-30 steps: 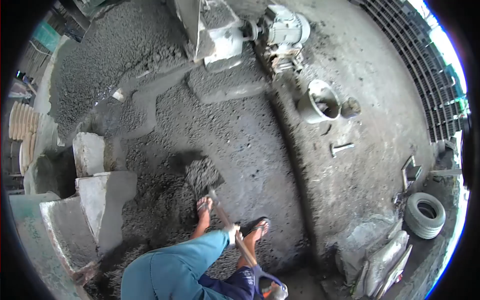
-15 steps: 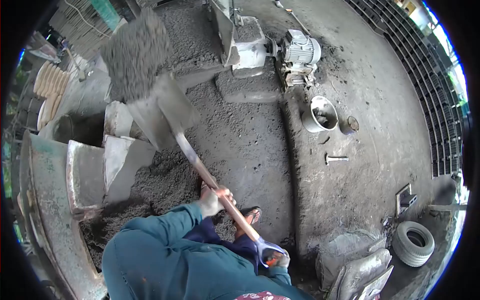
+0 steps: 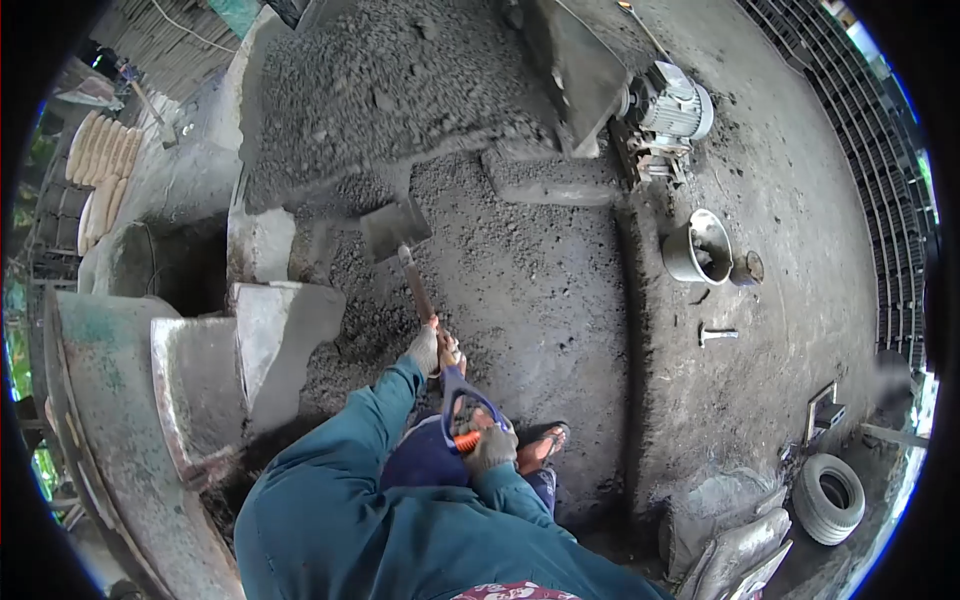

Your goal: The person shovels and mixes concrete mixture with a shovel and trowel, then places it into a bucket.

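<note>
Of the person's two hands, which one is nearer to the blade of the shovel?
The left hand, closed around the shaft. The right hand is farther from the blade, at the orange grip.

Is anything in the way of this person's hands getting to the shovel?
Nothing visible is: the left hand grips the shaft of the shovel, and the right hand holds the blue handle.

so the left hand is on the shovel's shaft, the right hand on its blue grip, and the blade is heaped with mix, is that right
No: the head view shows the blade bare, not heaped. The left hand is on the shovel's shaft, the right hand on its blue grip.
</note>
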A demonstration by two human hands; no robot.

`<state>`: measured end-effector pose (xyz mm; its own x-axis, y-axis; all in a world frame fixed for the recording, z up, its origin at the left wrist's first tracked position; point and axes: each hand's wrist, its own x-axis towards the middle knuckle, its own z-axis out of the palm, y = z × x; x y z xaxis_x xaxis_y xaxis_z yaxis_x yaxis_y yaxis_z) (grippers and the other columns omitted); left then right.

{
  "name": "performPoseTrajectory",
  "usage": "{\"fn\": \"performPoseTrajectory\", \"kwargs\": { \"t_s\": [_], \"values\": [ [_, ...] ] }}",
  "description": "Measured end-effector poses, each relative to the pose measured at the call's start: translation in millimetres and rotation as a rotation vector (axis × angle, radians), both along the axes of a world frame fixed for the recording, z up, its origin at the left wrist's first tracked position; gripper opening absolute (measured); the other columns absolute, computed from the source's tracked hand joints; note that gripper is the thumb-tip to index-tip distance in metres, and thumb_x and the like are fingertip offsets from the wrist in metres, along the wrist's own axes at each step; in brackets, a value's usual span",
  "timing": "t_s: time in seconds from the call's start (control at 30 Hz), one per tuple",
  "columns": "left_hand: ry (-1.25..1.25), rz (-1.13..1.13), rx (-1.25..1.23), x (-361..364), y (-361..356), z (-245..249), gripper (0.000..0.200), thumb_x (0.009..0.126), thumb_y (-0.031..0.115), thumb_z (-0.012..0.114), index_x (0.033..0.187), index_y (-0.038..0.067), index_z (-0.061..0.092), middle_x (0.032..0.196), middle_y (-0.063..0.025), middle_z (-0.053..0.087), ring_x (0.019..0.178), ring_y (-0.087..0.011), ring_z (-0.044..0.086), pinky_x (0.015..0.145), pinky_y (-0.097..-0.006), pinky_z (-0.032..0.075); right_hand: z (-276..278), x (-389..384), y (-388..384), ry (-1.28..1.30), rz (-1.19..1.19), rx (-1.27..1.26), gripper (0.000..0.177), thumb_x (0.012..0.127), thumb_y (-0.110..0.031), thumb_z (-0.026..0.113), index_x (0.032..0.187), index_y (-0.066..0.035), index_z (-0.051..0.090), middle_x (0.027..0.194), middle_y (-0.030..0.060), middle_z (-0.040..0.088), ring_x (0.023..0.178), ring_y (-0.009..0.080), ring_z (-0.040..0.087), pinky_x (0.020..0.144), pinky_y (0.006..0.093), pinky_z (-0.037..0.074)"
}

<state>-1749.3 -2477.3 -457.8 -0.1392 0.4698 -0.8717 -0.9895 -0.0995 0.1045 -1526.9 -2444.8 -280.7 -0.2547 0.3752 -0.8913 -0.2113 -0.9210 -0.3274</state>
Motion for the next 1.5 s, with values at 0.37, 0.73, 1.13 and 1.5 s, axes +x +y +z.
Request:
{"fn": "performPoseTrajectory", "kwargs": {
  "t_s": [0.37, 0.73, 1.13, 1.5],
  "values": [
    [0.210, -0.235, -0.202, -276.4, 47.8, -40.7, 0.045, 0.097, 0.054, 0.053, 0.083, 0.011, 0.047, 0.061, -0.0079, 0.048, 0.053, -0.0250, 0.051, 0.061, -0.0477, 0.048, -129.4, -247.6, 18.8, -0.196, 0.942, 0.727, 0.029, 0.096, -0.030, 0.061, 0.113, -0.006, 0.061, 0.082, 0.0114, 0.065, 0.075, 0.0272, 0.062, 0.075, 0.0417, 0.049],
    [0.317, -0.024, -0.166, -127.4, 48.1, -97.3, 0.013, 0.086, 0.015, 0.062, 0.090, 0.014, 0.050, 0.067, -0.0041, 0.052, 0.053, -0.0221, 0.053, 0.057, -0.0487, 0.050, -209.0, -64.5, 42.5, 0.188, 0.420, 0.272, 0.025, 0.084, -0.001, 0.071, 0.107, -0.002, 0.063, 0.085, 0.0070, 0.067, 0.069, 0.0202, 0.066, 0.061, 0.0325, 0.055],
    [-0.325, 0.403, -0.074, 74.0, -45.0, -22.6, 0.032, 0.089, 0.039, 0.066, 0.086, 0.013, 0.047, 0.072, -0.0069, 0.048, 0.061, -0.0290, 0.049, 0.068, -0.0507, 0.048, 50.9, 273.5, 76.0, -0.176, 0.194, 0.271, 0.027, 0.071, -0.002, 0.072, 0.095, -0.001, 0.059, 0.069, 0.0086, 0.057, 0.053, 0.0261, 0.057, 0.052, 0.0444, 0.052],
    [-0.050, 0.343, -0.022, 170.1, -7.5, 205.0, 0.027, 0.096, 0.034, 0.059, 0.086, 0.013, 0.045, 0.068, -0.0070, 0.044, 0.061, -0.0250, 0.045, 0.066, -0.0487, 0.044, -3.8, 430.1, 143.7, 0.068, 0.253, 0.266, 0.016, 0.077, -0.009, 0.073, 0.083, -0.006, 0.058, 0.061, 0.0087, 0.052, 0.051, 0.0254, 0.052, 0.053, 0.0480, 0.050]
  ]
}}
